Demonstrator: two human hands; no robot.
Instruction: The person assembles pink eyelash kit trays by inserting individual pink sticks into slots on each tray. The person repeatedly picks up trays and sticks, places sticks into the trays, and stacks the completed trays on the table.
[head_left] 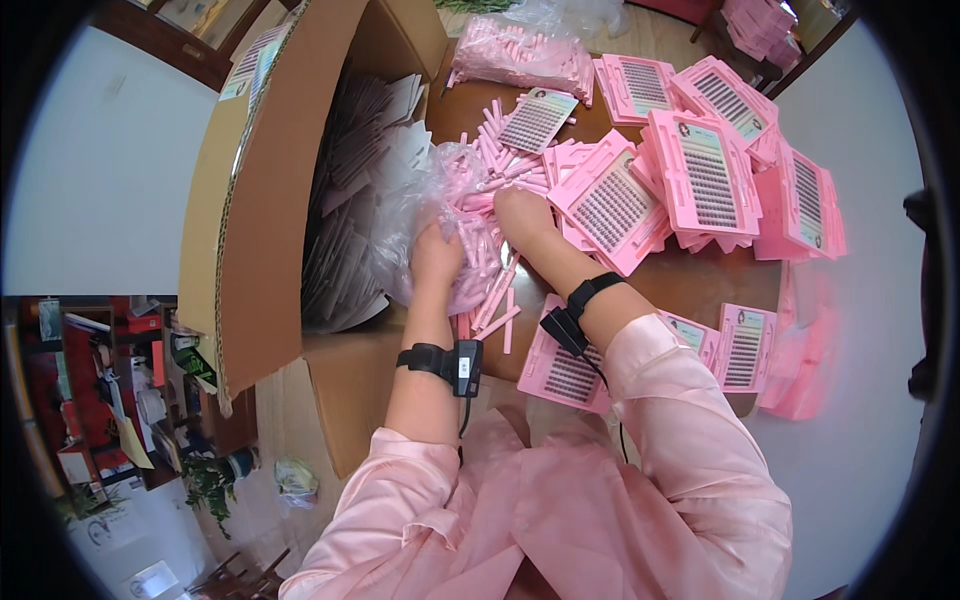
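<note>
My left hand (436, 256) is closed on a clear plastic bag (398, 235) at the open side of the cardboard box. Slim pink tubes (478, 255) fill part of that bag and spill out over the table. Just to its right, my right hand (523, 216) reaches down among the loose tubes with its fingers curled. What those fingers hold is hidden beneath the hand. Beside it lies a pink tray of false lash clusters (610, 205), on top of other trays. A loose lash card (538, 120) rests on the tubes beyond my hands.
On the left, a large cardboard box (275, 200) holds many pale cards (345, 240). A full bag of pink tubes (525, 62) lies at the back of the brown table (690, 285). Stacked lash trays (707, 175) stand to the right, and more trays (562, 365) lie at the near edge.
</note>
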